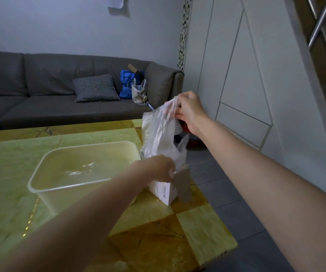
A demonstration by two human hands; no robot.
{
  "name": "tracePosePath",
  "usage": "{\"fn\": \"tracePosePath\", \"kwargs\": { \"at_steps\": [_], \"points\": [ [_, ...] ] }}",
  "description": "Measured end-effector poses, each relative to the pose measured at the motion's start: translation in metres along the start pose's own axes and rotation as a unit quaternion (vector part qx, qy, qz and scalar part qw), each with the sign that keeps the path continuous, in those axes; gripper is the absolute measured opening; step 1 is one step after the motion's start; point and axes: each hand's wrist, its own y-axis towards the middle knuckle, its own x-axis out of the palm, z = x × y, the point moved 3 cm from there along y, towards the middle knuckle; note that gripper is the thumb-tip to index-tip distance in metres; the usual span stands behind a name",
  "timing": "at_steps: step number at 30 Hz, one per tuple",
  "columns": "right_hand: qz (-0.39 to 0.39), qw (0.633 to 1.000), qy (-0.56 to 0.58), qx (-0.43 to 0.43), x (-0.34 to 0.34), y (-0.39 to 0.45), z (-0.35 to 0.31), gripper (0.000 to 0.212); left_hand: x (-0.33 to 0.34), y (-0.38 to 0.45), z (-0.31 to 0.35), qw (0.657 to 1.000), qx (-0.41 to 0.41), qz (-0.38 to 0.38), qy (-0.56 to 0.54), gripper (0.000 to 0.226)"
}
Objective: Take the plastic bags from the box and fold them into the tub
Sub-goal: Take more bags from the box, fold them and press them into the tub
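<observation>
Right of centre, the right hand (190, 111) pinches a thin clear plastic bag (161, 134) pulled up from the small white cardboard box (163, 190), which the left hand (161, 166) grips.

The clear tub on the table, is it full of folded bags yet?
No, the tub holds only a small scrap of clear plastic; the right hand holds a bag above the box.

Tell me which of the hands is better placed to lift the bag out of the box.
The right hand: it pinches the plastic bag at its top, above the box. The left hand is low at the box opening.
</observation>
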Motion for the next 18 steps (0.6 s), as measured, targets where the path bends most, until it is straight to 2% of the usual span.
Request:
{"fn": "tracePosePath", "kwargs": {
  "at_steps": [2,4,5,7,8,9,11,12,13,15,18],
  "points": [
    [0.004,0.998,0.063,0.001,-0.004,0.001,-0.002,0.018,-0.018,-0.014,-0.010,0.999,0.015,0.023,-0.043,0.039],
    [0.004,0.996,0.091,-0.001,-0.004,0.002,-0.006,0.018,-0.038,-0.026,-0.023,0.987,0.016,0.104,-0.125,0.031],
    [0.001,0.997,0.081,-0.004,-0.004,0.001,-0.007,0.019,-0.049,-0.031,-0.032,0.968,0.002,0.176,-0.178,0.026],
    [-0.015,0.998,0.056,-0.011,-0.001,-0.003,-0.009,0.021,-0.068,-0.042,-0.054,0.900,-0.055,0.330,-0.279,0.026],
    [-0.027,0.998,0.050,-0.011,0.000,-0.006,-0.009,0.022,-0.075,-0.045,-0.063,0.864,-0.073,0.383,-0.318,0.033],
    [-0.041,0.998,0.049,-0.011,0.002,-0.008,-0.008,0.023,-0.080,-0.046,-0.069,0.842,-0.079,0.401,-0.351,0.045],
    [-0.078,0.996,0.053,-0.007,0.006,-0.012,-0.007,0.024,-0.084,-0.043,-0.070,0.827,-0.062,0.356,-0.430,0.065],
    [-0.096,0.994,0.053,-0.006,0.008,-0.014,-0.007,0.024,-0.084,-0.039,-0.067,0.832,-0.053,0.317,-0.452,0.065],
    [-0.108,0.993,0.048,-0.008,0.009,-0.015,-0.007,0.022,-0.083,-0.036,-0.064,0.843,-0.046,0.289,-0.452,0.056],
    [-0.117,0.992,0.032,-0.022,0.008,-0.016,-0.006,0.014,-0.080,-0.031,-0.062,0.857,-0.049,0.285,-0.426,0.028],
    [-0.085,0.996,0.006,-0.038,0.001,-0.015,0.000,0.015,-0.076,-0.028,-0.066,0.839,-0.065,0.304,-0.447,0.011]
  ]
}}
